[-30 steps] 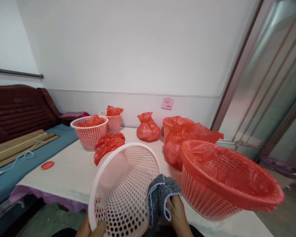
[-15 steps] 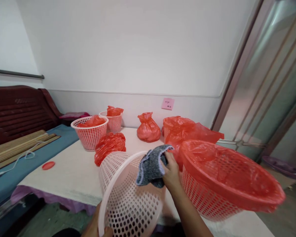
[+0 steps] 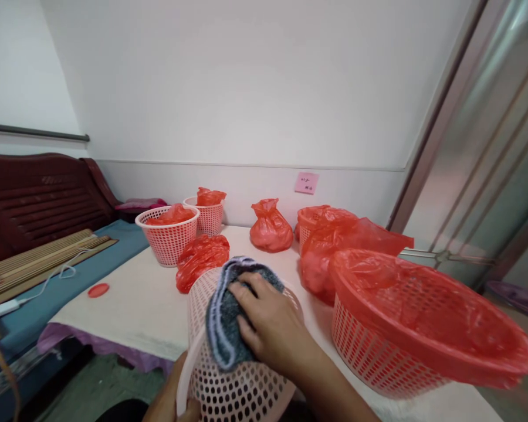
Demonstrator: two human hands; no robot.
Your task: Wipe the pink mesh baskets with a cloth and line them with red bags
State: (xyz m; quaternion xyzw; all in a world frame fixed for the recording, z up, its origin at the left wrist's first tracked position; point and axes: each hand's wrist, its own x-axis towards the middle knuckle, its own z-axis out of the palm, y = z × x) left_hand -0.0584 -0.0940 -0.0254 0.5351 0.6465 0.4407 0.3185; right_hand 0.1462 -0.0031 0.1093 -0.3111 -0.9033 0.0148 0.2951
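A pale pink perforated plastic basket [image 3: 242,390] lies tipped in front of me, its mouth turned my way. My left hand [image 3: 187,407] grips its rim at the lower left, thumb inside; the other fingers are mostly hidden behind the wall. My right hand [image 3: 268,322] holds a grey-blue cloth [image 3: 229,328] with a light edge, pressed over the upper rim and part of the mouth. The fingers are bent into the cloth. To the right stands a larger basket [image 3: 378,346] lined with a red plastic bag [image 3: 422,293] folded over its rim.
On the white-covered table [image 3: 132,316] stand two pink baskets [image 3: 169,243] with red bags inside. A crumpled red bag [image 3: 202,261], a tied red bag [image 3: 270,228] and a red lid-like disc [image 3: 98,290] lie about. A bed with a bamboo mat [image 3: 39,264] is at left.
My right hand has brought the cloth left and down onto the basket's upper rim, where it now spreads out. My left hand keeps hold of the rim. The view has shifted slightly.
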